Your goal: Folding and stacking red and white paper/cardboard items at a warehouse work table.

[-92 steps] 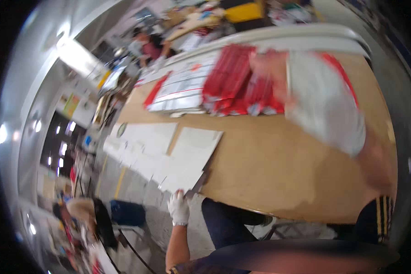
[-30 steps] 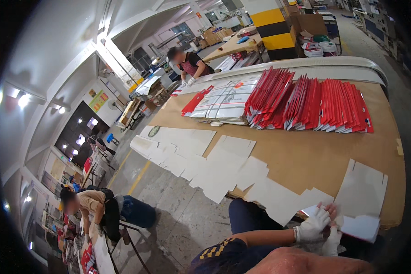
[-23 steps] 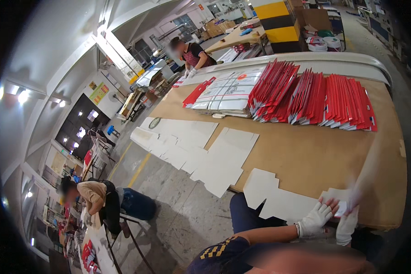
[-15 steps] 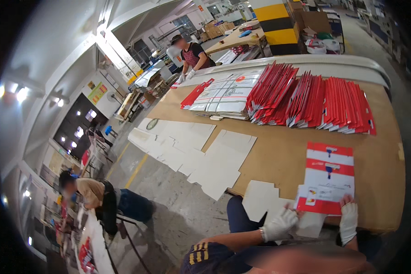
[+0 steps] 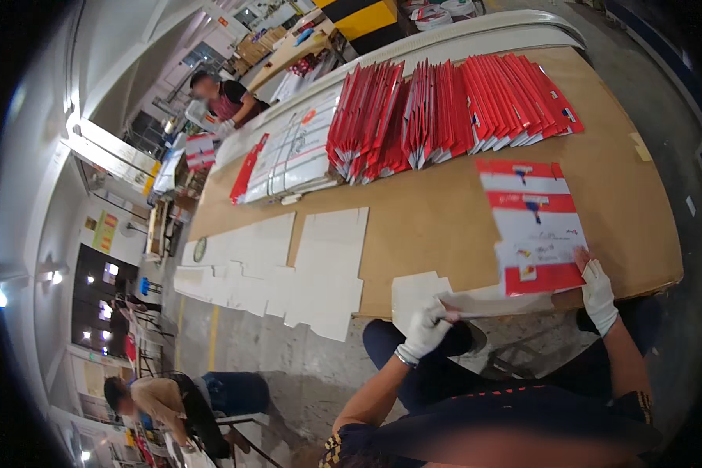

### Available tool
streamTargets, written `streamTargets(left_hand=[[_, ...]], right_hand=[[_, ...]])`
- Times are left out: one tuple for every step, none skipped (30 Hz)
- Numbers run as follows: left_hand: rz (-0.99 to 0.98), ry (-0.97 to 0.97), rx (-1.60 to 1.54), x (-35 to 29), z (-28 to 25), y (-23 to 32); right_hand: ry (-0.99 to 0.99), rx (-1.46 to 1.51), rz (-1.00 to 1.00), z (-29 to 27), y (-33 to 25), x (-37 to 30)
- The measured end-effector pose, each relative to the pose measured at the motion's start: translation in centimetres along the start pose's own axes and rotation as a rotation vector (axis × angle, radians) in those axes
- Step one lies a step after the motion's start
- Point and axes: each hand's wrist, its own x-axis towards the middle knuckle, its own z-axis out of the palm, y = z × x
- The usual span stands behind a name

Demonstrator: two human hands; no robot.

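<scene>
A red-and-white printed cardboard piece (image 5: 537,222) lies near the right front edge of the table. My right hand (image 5: 597,292), in a white glove with bare fingertips, rests with fingers extended against its right edge, close to the lower corner. My left hand (image 5: 425,329), gloved the same way, is closed at the front edge of the table on the edge of a white cardboard sheet (image 5: 487,302). That sheet runs partly beneath the printed piece, which hides some of it. Another white cardboard blank (image 5: 413,295) lies just behind my left hand.
Packed rows of folded red cartons (image 5: 444,109) stand at the back of the brown tabletop (image 5: 437,226). Beside them is a strapped white stack (image 5: 296,148). White cut blanks (image 5: 327,273) overhang the left front edge. One person (image 5: 230,101) stands beyond; another (image 5: 164,405) bends at left.
My view has swung to the right. My left hand has moved left, away from the printed piece, and now grips the white sheet's edge. My right hand has slid up the printed piece's right edge.
</scene>
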Motion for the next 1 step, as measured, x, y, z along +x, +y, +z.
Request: streamTargets(left_hand=[[-0.216, 0.021, -0.072, -0.32, 0.36, -0.88]], right_hand=[[0.035, 0.085, 0.063, -0.28, -0.60, -0.21]])
